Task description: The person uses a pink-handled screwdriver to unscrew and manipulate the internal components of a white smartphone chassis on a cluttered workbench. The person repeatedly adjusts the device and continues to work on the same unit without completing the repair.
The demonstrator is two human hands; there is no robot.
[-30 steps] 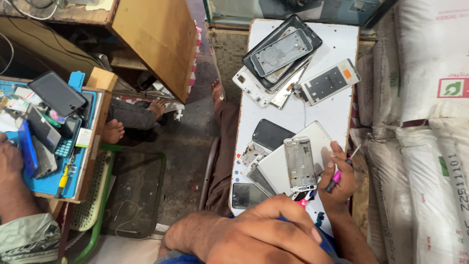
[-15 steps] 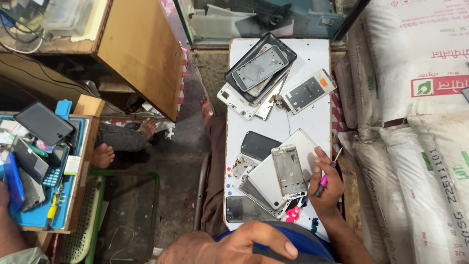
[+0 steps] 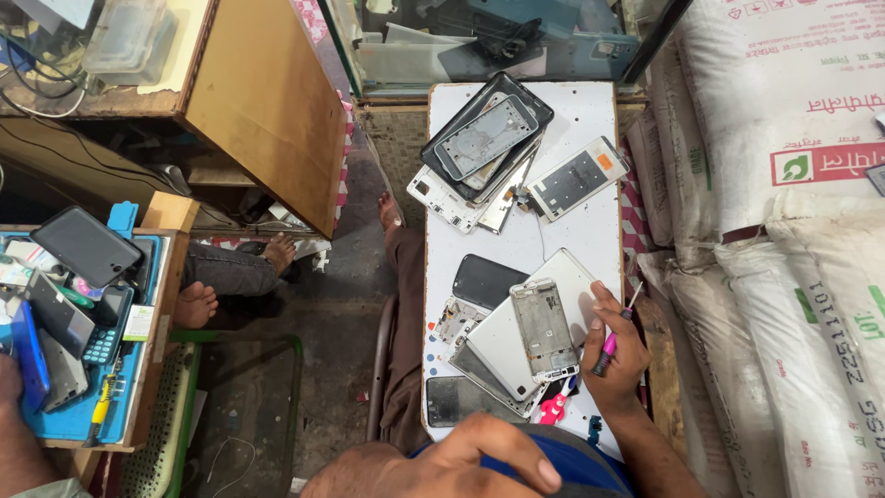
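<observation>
My right hand (image 3: 616,358) holds a pink-handled screwdriver (image 3: 612,334) at the right edge of a small white table (image 3: 590,111). Just left of it a bare metal phone frame (image 3: 544,330) lies on a white back panel (image 3: 502,339). A black phone back (image 3: 487,280) and a dark screen (image 3: 456,399) lie close by. My left hand (image 3: 479,459) rests low in the view on my lap, over blue cloth, fingers spread and holding nothing. A pink tool (image 3: 553,409) lies at the table's near edge.
A pile of phone frames and screens (image 3: 484,143) and a white panel (image 3: 579,179) sit at the table's far end. White sacks (image 3: 793,277) line the right. At left, another person's feet (image 3: 198,304) and arm (image 3: 11,433) are near a blue tray of phones (image 3: 83,286).
The view has shifted, with the table drawn nearer and centred. My left hand has dropped toward the bottom edge. My right hand stays beside the phone frame with the screwdriver.
</observation>
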